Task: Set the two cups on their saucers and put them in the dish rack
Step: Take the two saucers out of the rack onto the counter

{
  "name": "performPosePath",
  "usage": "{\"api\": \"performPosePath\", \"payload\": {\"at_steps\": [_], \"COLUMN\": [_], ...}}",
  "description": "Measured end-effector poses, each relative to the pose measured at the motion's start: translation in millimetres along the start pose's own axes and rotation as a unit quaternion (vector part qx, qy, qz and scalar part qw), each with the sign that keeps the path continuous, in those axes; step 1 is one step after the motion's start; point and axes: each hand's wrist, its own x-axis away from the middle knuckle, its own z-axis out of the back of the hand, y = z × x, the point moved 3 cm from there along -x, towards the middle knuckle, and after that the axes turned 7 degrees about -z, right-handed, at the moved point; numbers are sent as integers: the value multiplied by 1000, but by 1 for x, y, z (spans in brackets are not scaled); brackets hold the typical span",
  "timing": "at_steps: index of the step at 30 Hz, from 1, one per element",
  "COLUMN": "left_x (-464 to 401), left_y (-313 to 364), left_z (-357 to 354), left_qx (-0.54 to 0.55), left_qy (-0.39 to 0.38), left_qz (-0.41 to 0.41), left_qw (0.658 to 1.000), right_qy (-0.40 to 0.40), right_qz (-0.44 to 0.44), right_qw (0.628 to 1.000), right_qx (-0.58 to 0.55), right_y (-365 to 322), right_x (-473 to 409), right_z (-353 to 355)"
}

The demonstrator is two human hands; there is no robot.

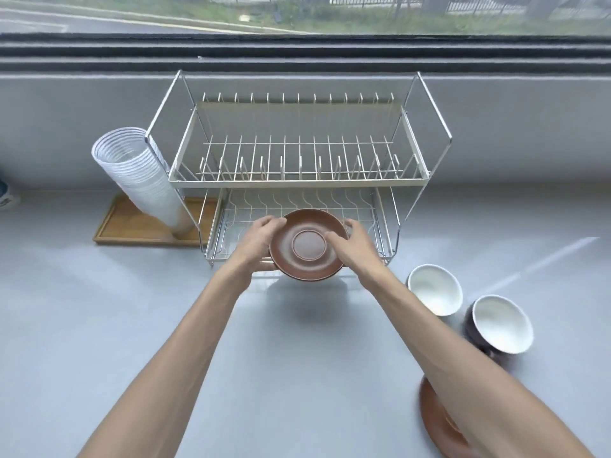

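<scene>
Currently, head view: we hold one brown saucer (307,247) between both hands at the front edge of the dish rack (297,180), level with its lower wire tier. Our left hand (259,241) grips the saucer's left rim, fingers curled over the far edge. Our right hand (352,242) grips the right rim, thumb lying on the saucer's upper face. The saucer is tilted slightly toward us and carries no cup. Two cups stand upright on the grey counter (99,309) to the right: near cup (501,323), far cup (434,289), just beside each other. Second saucer (439,421) lies on the counter at lower right, partly hidden by our right forearm. A stack of plastic cups (142,173) leans on a wooden tray (132,226) left of the rack.
</scene>
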Motion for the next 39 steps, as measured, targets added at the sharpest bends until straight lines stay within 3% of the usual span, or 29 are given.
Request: {"api": "performPosePath", "payload": {"at_steps": [5, 17, 39], "left_x": [41, 103, 100], "left_y": [-16, -79, -125], "left_z": [-20, -85, -120], "left_qx": [-103, -140, -179], "left_qy": [-46, -147, -92], "left_qz": [6, 58, 59], "left_qw": [994, 978, 978], "right_qy": [26, 83, 50], "right_qz": [-10, -89, -131], "right_qw": [999, 992, 990], "right_qx": [34, 22, 34], "right_y": [43, 160, 203], "right_x": [47, 112, 123], "right_z": [19, 38, 41]}}
